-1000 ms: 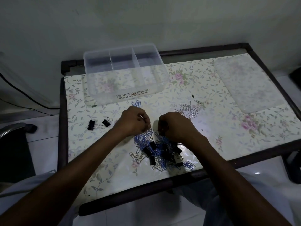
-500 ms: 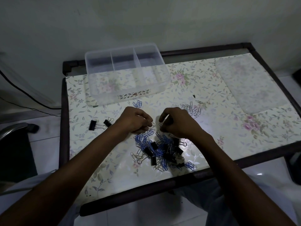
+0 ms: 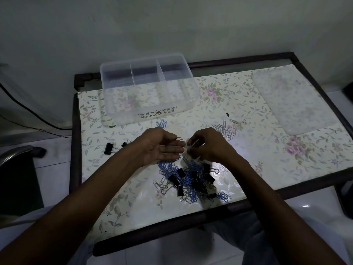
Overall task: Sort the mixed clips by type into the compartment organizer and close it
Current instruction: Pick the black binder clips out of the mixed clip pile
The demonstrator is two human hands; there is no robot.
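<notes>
A mixed pile (image 3: 191, 180) of blue paper clips, silver paper clips and black binder clips is seen near the front edge of the table (image 3: 133, 207), which is covered with a floral sheet. Just behind the pile, both hands are held above the table, close together. The left hand (image 3: 162, 148) is turned palm up, with its fingers stretched out flat and side by side toward the right hand; a few thin wire clips seem to lie at its fingertips, though this cannot be told for certain in the dim light. The right hand (image 3: 208, 146) is curled, knuckles up, and a small clip (image 3: 191, 145) is pinched between its thumb and fingertips, just beside the left fingertips.

Behind the hands, a clear organizer (image 3: 150, 111) with three compartments is set near the table's back left corner; it stands open, and no clips can be made out in it. A clear lid (image 3: 294, 100) is laid flat at the right side of the table, well apart from the organizer. Three sorted groups are seen on the table: a few blue clips (image 3: 162, 123) just in front of the organizer, a heap of silver clips (image 3: 225, 130) just behind the right hand, and two binder clips (image 3: 109, 148) left of the left hand.
</notes>
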